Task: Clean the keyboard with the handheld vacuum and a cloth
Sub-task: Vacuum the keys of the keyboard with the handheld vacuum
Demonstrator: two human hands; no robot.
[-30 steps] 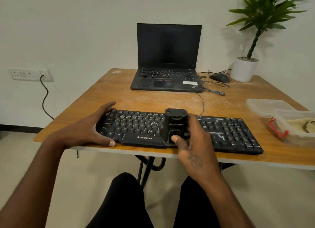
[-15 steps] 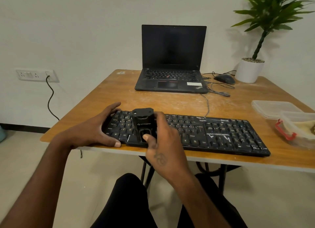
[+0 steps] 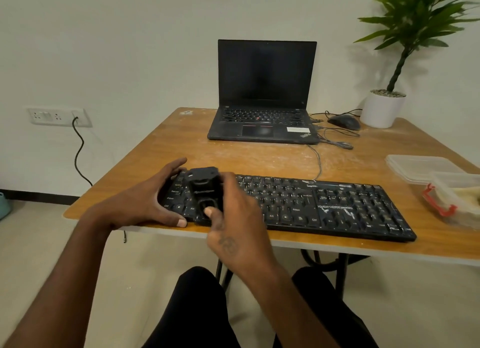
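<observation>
A black full-size keyboard [image 3: 324, 204] lies along the near edge of the wooden table [image 3: 259, 160]. My right hand [image 3: 233, 223] grips a small black handheld vacuum [image 3: 205, 189] and holds it on the keys at the keyboard's left end, thumb on its near face. My left hand [image 3: 145, 199] holds the keyboard's left end, thumb at the front edge and fingers over the back edge. A pale cloth [image 3: 465, 191] lies inside a clear box at the right.
A shut-off black laptop [image 3: 265, 108] stands at the back of the table, with a mouse [image 3: 344, 121], loose cables and a white plant pot [image 3: 383, 108] to its right. A clear plastic box [image 3: 453, 204] with red clips and its lid [image 3: 420, 165] sit at the right edge.
My right hand has slid the vacuum leftward along the keyboard, from its middle to its left end beside my left hand. My left hand has kept its hold.
</observation>
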